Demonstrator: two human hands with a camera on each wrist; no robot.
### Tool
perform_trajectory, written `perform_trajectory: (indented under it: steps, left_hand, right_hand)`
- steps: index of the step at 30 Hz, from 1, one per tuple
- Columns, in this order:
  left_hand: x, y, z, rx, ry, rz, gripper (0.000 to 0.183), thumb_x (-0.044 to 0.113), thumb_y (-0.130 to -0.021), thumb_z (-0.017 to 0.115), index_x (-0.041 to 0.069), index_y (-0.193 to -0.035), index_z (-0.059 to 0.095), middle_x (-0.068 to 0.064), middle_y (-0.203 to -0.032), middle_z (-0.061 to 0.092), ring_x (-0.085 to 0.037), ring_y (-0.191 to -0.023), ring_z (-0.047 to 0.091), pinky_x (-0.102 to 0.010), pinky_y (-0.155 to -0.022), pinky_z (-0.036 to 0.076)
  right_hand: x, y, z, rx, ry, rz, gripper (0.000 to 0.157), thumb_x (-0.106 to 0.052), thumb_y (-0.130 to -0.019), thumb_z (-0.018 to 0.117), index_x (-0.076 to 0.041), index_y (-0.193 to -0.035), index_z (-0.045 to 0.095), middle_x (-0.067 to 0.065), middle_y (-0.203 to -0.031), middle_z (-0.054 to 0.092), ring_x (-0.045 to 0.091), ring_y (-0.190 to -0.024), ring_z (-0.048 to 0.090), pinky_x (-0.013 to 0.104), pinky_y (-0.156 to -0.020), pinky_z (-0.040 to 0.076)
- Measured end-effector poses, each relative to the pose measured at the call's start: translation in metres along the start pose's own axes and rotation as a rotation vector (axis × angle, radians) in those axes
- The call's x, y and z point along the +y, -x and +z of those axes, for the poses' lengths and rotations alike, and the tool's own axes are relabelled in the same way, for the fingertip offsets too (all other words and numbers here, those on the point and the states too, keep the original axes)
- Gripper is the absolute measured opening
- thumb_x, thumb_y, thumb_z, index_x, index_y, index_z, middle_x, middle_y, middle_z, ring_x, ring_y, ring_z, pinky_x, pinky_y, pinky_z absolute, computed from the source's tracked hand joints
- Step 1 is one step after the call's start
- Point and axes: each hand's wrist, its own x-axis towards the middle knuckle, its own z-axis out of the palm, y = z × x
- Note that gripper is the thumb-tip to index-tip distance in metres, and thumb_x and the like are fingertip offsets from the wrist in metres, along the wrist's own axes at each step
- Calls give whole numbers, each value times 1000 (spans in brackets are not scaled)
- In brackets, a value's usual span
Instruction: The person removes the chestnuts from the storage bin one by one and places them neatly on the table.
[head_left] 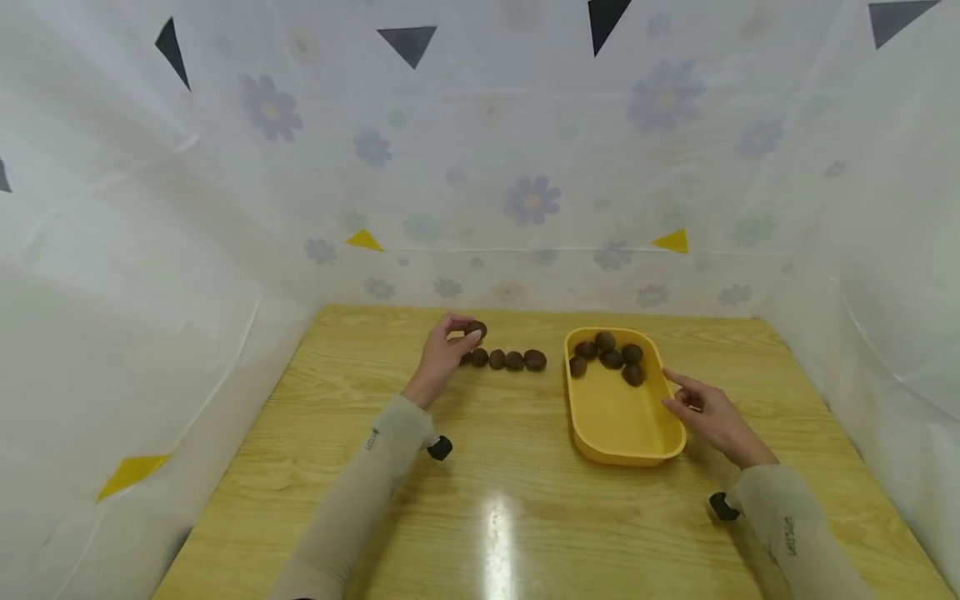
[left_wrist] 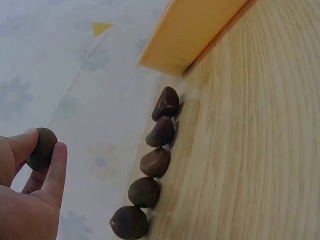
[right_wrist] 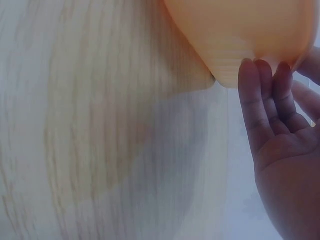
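- The left hand (head_left: 444, 354) has its grip pinching one dark nut (head_left: 476, 330) between thumb and fingers, just beyond the left end of a row of nuts (head_left: 514, 360).
- That row, five long, runs left to right on the wooden worktop (head_left: 510, 475).
- To its right sits a yellow tray (head_left: 622, 421), more nuts (head_left: 611, 359) clustered at its far end.
- The right hand (head_left: 716, 417) touches the tray's right side, its grip seemingly straight-fingered, though that close view is hazy.
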Motion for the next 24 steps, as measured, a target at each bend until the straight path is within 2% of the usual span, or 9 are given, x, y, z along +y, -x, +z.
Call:
perform_trajectory:
  steps: [7, 11, 15, 19, 21, 24]
  left_hand:
    - [-5, 0, -28, 66, 1, -16, 33, 17, -103, 66, 6, -133, 57, -15, -128, 56, -40, -121, 63, -56, -112, 47]
    - [-7, -2, -37, 87, 0, -12, 35, 15, -103, 66, 3, -135, 56, -14, -127, 55, -42, -123, 60, -48, -110, 51]
    - [-11, -4, -44, 109, 3, -14, 35, 12, -103, 65, 1, -135, 56, -14, -126, 54, -38, -120, 62, -42, -108, 53]
    - [-17, -3, -52, 134, 22, -24, 31, 10, -103, 65, 1, -132, 56, -13, -124, 54, -36, -115, 63, -48, -111, 50]
    - [-20, -2, -55, 153, 34, -33, 30, 9, -103, 64, 1, -131, 56, -14, -123, 54, -41, -118, 61, -53, -112, 48]
    - [-26, 0, -60, 186, 33, -45, 30, 7, -103, 64, -1, -131, 56, -15, -123, 54, -47, -122, 58, -53, -112, 48]
  right_hand:
    - [0, 4, -2, 16, -3, 0, 64, -33, -108, 58, -5, -161, 36, 11, -100, 61, 11, -80, 57, 28, -63, 46]
    - [-1, 7, -4, 23, -6, 6, 63, -33, -108, 58, -5, -161, 36, 11, -99, 62, 10, -80, 58, 27, -63, 46]
    - [-3, 8, -5, 29, -9, 7, 63, -33, -108, 58, -6, -161, 36, 11, -99, 61, 10, -80, 57, 27, -64, 46]
    - [-3, 4, -2, 22, -15, 11, 63, -34, -108, 58, -8, -161, 36, 11, -100, 60, 11, -81, 57, 26, -66, 46]
    - [-3, 2, 1, 11, -18, 10, 64, -34, -108, 58, -8, -162, 35, 12, -100, 61, 11, -81, 58, 26, -66, 46]
    - [-2, -3, 5, -1, -25, 5, 64, -35, -108, 58, -7, -161, 36, 12, -100, 61, 13, -82, 59, 26, -67, 47]
